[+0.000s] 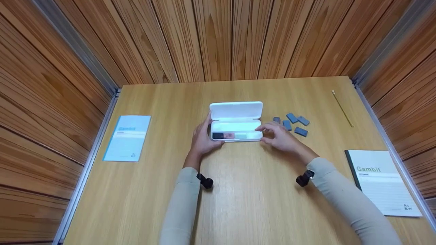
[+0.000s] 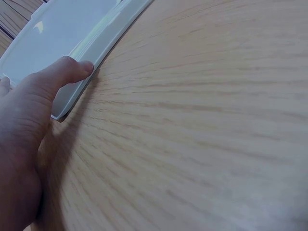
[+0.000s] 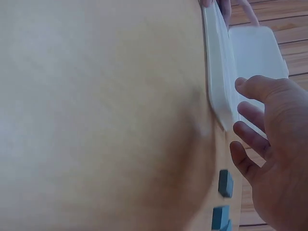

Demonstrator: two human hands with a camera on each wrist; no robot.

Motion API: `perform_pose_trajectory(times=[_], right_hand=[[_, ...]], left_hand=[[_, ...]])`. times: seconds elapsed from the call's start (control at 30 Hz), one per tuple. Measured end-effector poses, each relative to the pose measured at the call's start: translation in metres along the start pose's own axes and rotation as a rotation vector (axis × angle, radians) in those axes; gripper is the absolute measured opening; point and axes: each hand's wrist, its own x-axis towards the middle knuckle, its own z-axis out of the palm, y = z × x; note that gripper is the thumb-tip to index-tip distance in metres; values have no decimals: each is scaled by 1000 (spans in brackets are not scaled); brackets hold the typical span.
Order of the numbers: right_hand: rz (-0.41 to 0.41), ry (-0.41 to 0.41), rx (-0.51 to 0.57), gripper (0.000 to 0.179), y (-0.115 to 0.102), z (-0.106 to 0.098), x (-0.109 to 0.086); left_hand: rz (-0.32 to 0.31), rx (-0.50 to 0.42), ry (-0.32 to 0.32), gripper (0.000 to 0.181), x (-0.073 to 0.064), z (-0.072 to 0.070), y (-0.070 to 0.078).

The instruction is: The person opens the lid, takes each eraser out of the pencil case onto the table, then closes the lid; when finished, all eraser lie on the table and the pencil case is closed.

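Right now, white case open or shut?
Open: the white case has its lid tipped back, and a black item shows inside.

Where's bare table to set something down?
Free: between the blue notebook and left hand; in front of the case, between the sleeves; behind the case, up to the wall; between the blocks and rod. Crowded: right of the case, with the right hand and blocks close together.

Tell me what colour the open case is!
The open case is white; it shows best in the head view.
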Motion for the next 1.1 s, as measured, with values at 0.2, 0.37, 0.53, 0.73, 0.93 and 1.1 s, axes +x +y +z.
perform_pose_trajectory(times=[0.2, 0.37, 0.53, 0.73, 0.93, 1.1], right_hand=[[-10, -31, 20, 39, -18, 8, 13], [-8, -50, 71, 38, -32, 13, 23], [-42, -61, 76, 38, -36, 22, 29], [-49, -51, 70, 35, -34, 31, 33], [-9, -63, 112, 36, -24, 38, 33], [17, -70, 112, 36, -22, 43, 35]], left_hand=[[-2, 0, 5, 131, -1, 0, -1], [-10, -13, 5, 131, -2, -1, -1], [-20, -20, -4, 131, -2, -1, 0], [-24, -18, -1, 131, -1, 1, 1], [-11, -13, 1, 131, 1, 2, 0], [-14, -14, -1, 132, 2, 1, -2]])
